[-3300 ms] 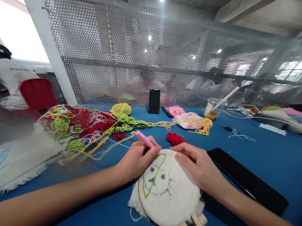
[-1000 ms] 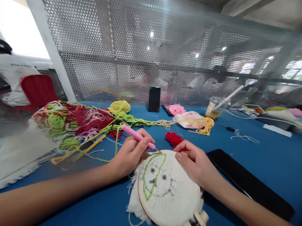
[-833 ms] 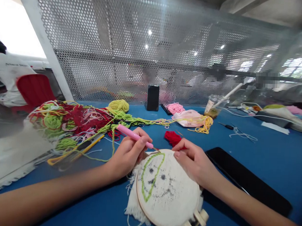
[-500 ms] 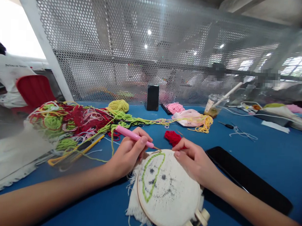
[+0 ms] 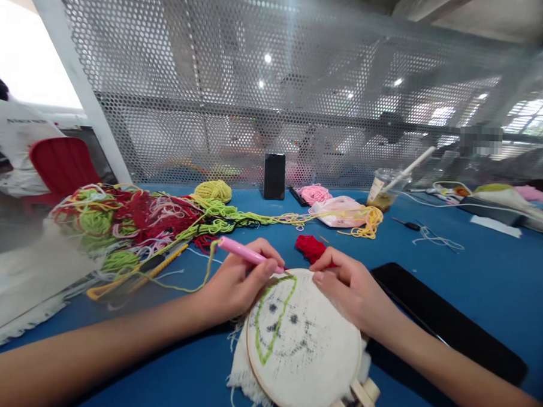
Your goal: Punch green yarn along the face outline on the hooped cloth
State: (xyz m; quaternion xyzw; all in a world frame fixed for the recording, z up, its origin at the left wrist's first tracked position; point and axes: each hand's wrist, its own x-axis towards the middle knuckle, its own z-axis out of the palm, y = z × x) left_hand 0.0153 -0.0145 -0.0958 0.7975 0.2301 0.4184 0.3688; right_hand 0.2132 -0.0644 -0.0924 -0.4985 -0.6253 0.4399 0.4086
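My left hand [image 5: 245, 280] is closed round a pink punch-needle pen [image 5: 246, 252], its tip at the upper left of the hooped cloth [image 5: 323, 344]. Green yarn [image 5: 209, 267] trails from the back end of the pen. The white cloth bears a drawn face in dark marks and a green yarn outline [image 5: 258, 323] on its left part. My right hand [image 5: 346, 282] pinches the hoop's top rim, its thumb on the cloth. Just behind that hand lies a bundle of red yarn [image 5: 310, 247]. Two wooden pegs stick out at the hoop's lower right.
A tangled yarn heap [image 5: 136, 215] and a yellow cutter [image 5: 163, 265] lie left. A phone [image 5: 274, 176] stands at the back beside pink yarn [image 5: 315, 194]. A cup with a straw [image 5: 380, 190] and a long black object [image 5: 446, 322] are right. A person sits far left.
My left hand and the pink pen have moved slightly right and down, with the pen tip now lower against the cloth. My right hand has hardly moved.
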